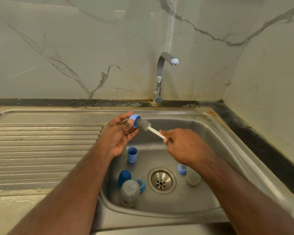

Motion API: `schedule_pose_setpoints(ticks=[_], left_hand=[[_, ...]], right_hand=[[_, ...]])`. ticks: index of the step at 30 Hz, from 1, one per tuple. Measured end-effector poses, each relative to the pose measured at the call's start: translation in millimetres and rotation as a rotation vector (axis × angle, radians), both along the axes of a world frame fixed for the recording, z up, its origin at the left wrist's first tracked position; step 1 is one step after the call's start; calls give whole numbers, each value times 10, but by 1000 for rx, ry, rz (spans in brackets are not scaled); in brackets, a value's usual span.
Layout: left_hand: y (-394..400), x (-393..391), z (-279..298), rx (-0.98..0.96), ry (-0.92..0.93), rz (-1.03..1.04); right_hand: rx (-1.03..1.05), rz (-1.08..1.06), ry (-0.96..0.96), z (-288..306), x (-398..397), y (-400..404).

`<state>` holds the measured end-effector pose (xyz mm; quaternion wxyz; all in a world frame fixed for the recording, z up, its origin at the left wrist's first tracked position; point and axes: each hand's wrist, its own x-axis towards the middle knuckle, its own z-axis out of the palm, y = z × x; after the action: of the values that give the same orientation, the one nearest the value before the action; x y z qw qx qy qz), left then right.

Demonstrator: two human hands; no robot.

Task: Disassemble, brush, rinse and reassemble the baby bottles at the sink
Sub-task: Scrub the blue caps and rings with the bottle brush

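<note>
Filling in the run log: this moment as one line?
step: brushing | left hand: holds light blue ring | right hand: holds brush, bristles in ring | tap: off

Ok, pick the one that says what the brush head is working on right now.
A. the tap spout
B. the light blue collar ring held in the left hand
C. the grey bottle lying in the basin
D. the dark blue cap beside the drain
B: the grey bristle head of the bottle brush is pushed into the light blue collar ring that the left hand holds above the sink basin, while the right hand grips the white handle.
</note>
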<state>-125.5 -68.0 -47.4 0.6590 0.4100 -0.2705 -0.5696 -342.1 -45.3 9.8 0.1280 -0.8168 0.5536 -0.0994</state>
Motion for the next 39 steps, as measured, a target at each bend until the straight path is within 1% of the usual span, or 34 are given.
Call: schedule_pose_setpoints(ticks=[1,2,4,6,7,8,10,12,13,16,18,22,24,25,26,28,29,31,32,33,35,37,39], left_hand=[[9,-2,1,5,-20,5],[16,2,3,6,-34,8],[29,14,11,-5,-17,-1],[33,13,24,-16,18,-17],[40,11,35,-18,22,-23],[45,8,39,-20,23,-28],[52,-4,42,-23,27,-35],[62,-6,42,-25,26,-39],[60,-1,41,-26,23,-40],[57,8,42,-39,28,-30],[48,5,38,-51,53,-3],[16,29,21,-35,96,92],[7,32,12,-12,114,101],[10,23,12,-6,94,84],[9,13,6,-2,58,58],[3,-1,-9,-2,-26,12],[7,-8,-6,-8,-59,-5],[6,-22,-5,-26,-101,-34],[4,-36,3,-34,-115,-45],[4,-45,6,-34,-128,-45],[2,-31,-8,-27,-146,-17],[-2,-14,-21,-15,-157,-4],[6,-35,-15,-17,-165,-36]], right_hand=[[50,26,1,-8,12,12],[126,55,-41,-3,10,14],[307,75,-248,17,-46,16],[392,13,-451,24,-102,5],[377,-23,-472,19,-109,-7],[334,-49,-444,12,-102,-16],[252,-50,-326,2,-60,-8],[256,-17,-270,2,-11,22],[299,-4,-294,3,-9,35],[498,14,-505,22,-76,43],[541,21,-589,29,-131,28],[462,-62,-614,14,-194,-36],[400,-81,-640,8,-199,-37],[378,-64,-645,13,-176,-16],[353,-35,-618,8,-138,10],[252,16,-468,-19,-43,38],[186,15,-387,-27,-4,20],[85,-26,-290,-33,6,-32],[70,-44,-278,-34,-19,-50],[85,-54,-319,-44,-42,-62],[169,-37,-455,-40,-38,-14],[165,4,-423,-63,5,13],[122,-28,-371,-89,28,-49]])
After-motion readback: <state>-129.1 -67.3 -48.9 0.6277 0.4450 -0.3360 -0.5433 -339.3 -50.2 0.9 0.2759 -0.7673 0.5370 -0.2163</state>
